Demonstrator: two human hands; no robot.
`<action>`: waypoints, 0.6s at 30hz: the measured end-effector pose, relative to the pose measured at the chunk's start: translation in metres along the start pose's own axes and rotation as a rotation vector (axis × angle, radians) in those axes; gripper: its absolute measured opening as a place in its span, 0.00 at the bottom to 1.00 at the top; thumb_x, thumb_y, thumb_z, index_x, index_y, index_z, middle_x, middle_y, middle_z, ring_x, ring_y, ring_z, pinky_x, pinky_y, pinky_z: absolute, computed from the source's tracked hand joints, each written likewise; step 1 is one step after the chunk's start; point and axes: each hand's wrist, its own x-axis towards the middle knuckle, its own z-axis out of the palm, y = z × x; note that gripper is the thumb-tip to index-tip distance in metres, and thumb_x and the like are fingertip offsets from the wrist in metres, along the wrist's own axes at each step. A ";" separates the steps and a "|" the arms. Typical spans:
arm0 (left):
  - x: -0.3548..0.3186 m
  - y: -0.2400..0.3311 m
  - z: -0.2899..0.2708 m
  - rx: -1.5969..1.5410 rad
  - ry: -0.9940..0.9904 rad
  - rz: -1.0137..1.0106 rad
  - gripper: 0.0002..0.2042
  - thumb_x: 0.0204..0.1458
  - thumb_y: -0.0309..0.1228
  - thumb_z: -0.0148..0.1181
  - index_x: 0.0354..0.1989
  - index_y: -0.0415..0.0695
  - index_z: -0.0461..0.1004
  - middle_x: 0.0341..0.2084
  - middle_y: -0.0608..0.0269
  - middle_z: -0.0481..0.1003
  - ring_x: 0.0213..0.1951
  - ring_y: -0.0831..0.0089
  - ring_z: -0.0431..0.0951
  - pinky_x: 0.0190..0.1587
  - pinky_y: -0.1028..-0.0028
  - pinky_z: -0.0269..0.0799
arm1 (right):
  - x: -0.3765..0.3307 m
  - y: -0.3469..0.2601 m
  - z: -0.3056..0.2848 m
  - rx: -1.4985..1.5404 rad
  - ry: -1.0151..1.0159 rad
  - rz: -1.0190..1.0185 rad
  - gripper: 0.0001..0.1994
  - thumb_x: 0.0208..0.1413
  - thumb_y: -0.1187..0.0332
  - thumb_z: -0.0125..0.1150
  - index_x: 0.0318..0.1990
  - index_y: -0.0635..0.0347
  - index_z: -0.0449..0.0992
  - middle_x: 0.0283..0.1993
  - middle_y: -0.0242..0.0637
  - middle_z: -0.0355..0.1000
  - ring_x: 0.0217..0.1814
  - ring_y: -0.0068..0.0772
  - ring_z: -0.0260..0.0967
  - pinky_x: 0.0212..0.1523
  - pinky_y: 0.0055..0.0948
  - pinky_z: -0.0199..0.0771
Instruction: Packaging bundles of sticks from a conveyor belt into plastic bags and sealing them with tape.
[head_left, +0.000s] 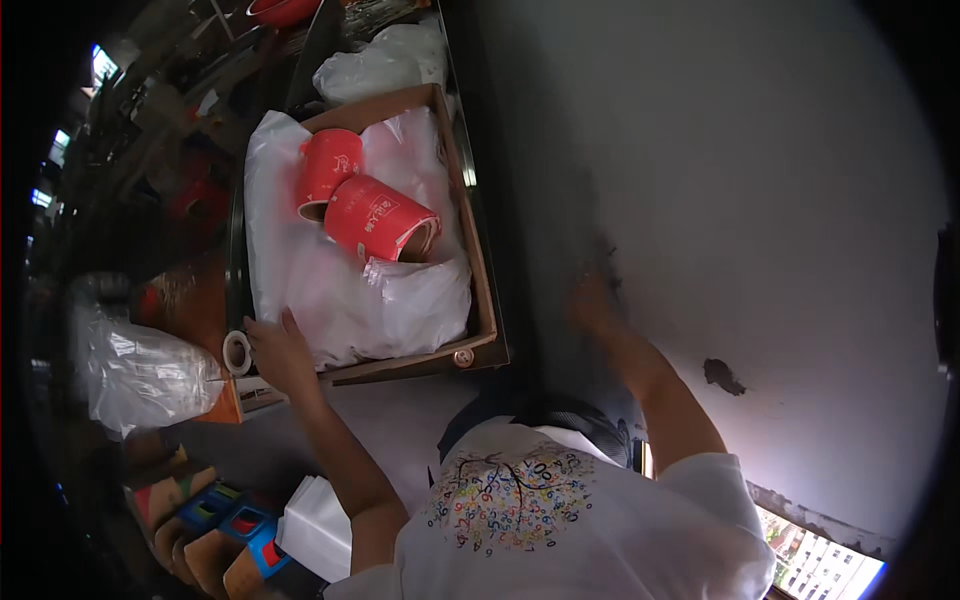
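Observation:
My left hand [284, 358] is at the near left corner of a cardboard box [480, 285], fingers spread. Its fingertips are right beside a small white roll [237, 354] with a hollow core; whether they touch it I cannot tell. Clear plastic bags [290, 270] fill the box. On top of them rest two red printed rolls, one lying in front [380, 217] and another behind it [331, 165], both with hollow cores. Off to the right, my right hand [595, 303] hangs in shadow by the grey wall, its fingers blurred and nothing clearly visible in them.
A clear plastic bag [150, 375] sits left of the box, and another bundle of plastic [385, 65] is behind it. Below left stand blue containers [245, 525] and a white stack [318, 528]. The grey wall [760, 200] runs along my right side.

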 end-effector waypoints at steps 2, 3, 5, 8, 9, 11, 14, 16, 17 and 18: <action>0.000 0.002 -0.007 0.000 -0.031 -0.087 0.29 0.49 0.48 0.51 0.51 0.36 0.60 0.46 0.42 0.66 0.47 0.49 0.68 0.44 0.58 0.67 | 0.018 0.019 -0.031 -0.108 -0.136 -0.017 0.20 0.53 0.59 0.49 0.50 0.60 0.69 0.57 0.45 0.61 0.64 0.47 0.49 0.64 0.49 0.40; -0.004 0.002 -0.012 0.100 -0.005 -0.071 0.27 0.49 0.47 0.51 0.51 0.39 0.61 0.44 0.45 0.68 0.44 0.49 0.70 0.42 0.58 0.68 | 0.024 0.034 -0.027 -0.339 -0.121 -0.130 0.24 0.53 0.55 0.45 0.53 0.62 0.67 0.60 0.48 0.56 0.65 0.48 0.45 0.64 0.50 0.37; -0.006 0.014 -0.020 0.215 0.004 -0.104 0.24 0.49 0.45 0.52 0.50 0.43 0.63 0.43 0.49 0.69 0.41 0.51 0.71 0.40 0.58 0.67 | 0.036 0.060 -0.007 -0.588 -0.098 -0.255 0.28 0.54 0.51 0.40 0.55 0.64 0.64 0.63 0.50 0.51 0.67 0.50 0.41 0.64 0.52 0.34; 0.005 0.020 -0.015 0.114 -0.100 -0.185 0.23 0.49 0.44 0.52 0.50 0.43 0.64 0.42 0.50 0.70 0.40 0.51 0.71 0.41 0.58 0.67 | 0.060 0.071 0.056 -0.629 -0.204 -0.252 0.29 0.53 0.51 0.42 0.58 0.62 0.60 0.65 0.50 0.45 0.68 0.52 0.35 0.64 0.55 0.30; 0.005 0.016 -0.013 0.064 -0.079 -0.195 0.23 0.49 0.44 0.53 0.50 0.43 0.65 0.41 0.51 0.71 0.40 0.53 0.72 0.42 0.60 0.66 | 0.066 0.071 0.066 -0.656 -0.187 -0.276 0.27 0.53 0.52 0.42 0.57 0.59 0.62 0.65 0.48 0.47 0.68 0.52 0.36 0.63 0.56 0.31; 0.008 0.017 -0.015 0.049 -0.096 -0.232 0.24 0.48 0.46 0.53 0.49 0.43 0.65 0.39 0.50 0.72 0.40 0.52 0.72 0.41 0.59 0.66 | 0.081 0.071 0.067 -0.686 -0.165 -0.309 0.26 0.52 0.54 0.43 0.56 0.57 0.64 0.64 0.47 0.49 0.67 0.52 0.38 0.62 0.57 0.32; 0.012 0.025 -0.024 0.039 -0.107 -0.274 0.23 0.48 0.44 0.54 0.48 0.42 0.66 0.37 0.49 0.73 0.39 0.53 0.72 0.40 0.60 0.66 | 0.121 0.070 0.044 -0.736 -0.366 -0.521 0.21 0.52 0.56 0.43 0.52 0.50 0.69 0.63 0.42 0.53 0.66 0.49 0.42 0.62 0.56 0.35; 0.012 0.029 -0.019 0.041 -0.119 -0.292 0.22 0.48 0.41 0.56 0.49 0.42 0.66 0.37 0.49 0.73 0.39 0.54 0.72 0.40 0.61 0.66 | 0.158 0.091 0.046 -0.504 -0.398 -0.582 0.18 0.51 0.57 0.43 0.48 0.46 0.72 0.58 0.37 0.58 0.63 0.45 0.47 0.60 0.56 0.38; 0.010 0.024 -0.014 0.063 -0.091 -0.292 0.21 0.47 0.40 0.57 0.47 0.42 0.66 0.37 0.49 0.72 0.38 0.53 0.72 0.40 0.61 0.66 | 0.173 0.102 0.040 -0.520 -0.386 -0.601 0.18 0.51 0.57 0.43 0.48 0.46 0.72 0.58 0.37 0.58 0.63 0.45 0.47 0.60 0.56 0.38; 0.006 0.016 -0.010 0.093 -0.064 -0.303 0.21 0.46 0.40 0.58 0.46 0.41 0.67 0.37 0.48 0.72 0.38 0.53 0.72 0.39 0.61 0.66 | 0.186 0.112 0.030 -0.593 -0.325 -0.679 0.18 0.52 0.56 0.42 0.48 0.46 0.72 0.57 0.36 0.59 0.62 0.44 0.48 0.59 0.57 0.39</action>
